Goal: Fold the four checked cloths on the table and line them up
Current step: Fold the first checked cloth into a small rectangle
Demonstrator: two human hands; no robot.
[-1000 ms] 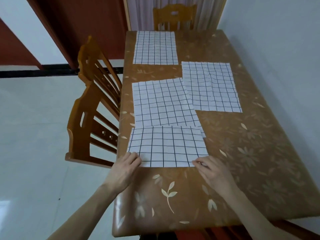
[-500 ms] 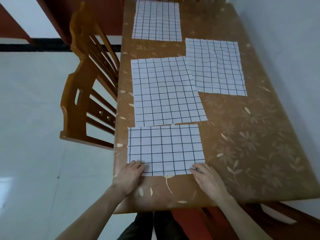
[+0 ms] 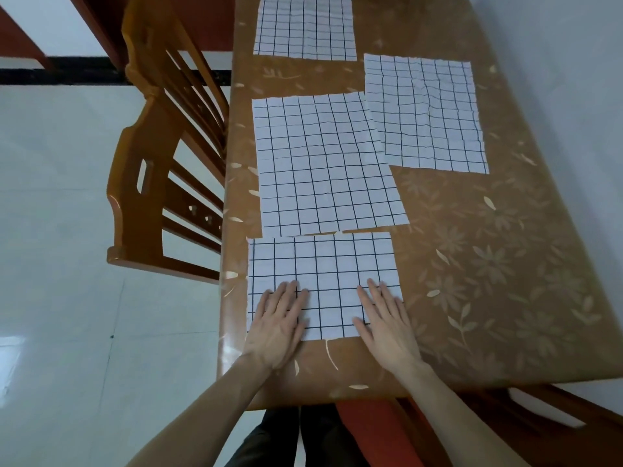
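Observation:
Several white cloths with dark checks lie flat on the brown table point(image 3: 488, 281). The nearest cloth point(image 3: 323, 264) sits by the front left edge. My left hand point(image 3: 279, 321) rests flat on its near left part, fingers straight. On its near right part lies my right hand point(image 3: 384, 321), also flat with straight fingers. A larger middle cloth point(image 3: 323, 163) touches the nearest one's far edge. The right cloth point(image 3: 424, 112) lies wrinkled beyond it, and the far cloth point(image 3: 305, 26) is cut off by the top of the frame.
Two wooden chairs point(image 3: 161, 156) stand close along the table's left edge. A white wall runs along the right side. A red seat point(image 3: 371, 433) shows below the table's front edge. The table's right half shows its leaf pattern.
Both hands slid forward from the near corners of the nearest cloth onto its surface and now lie flat. The view tipped further down toward the table.

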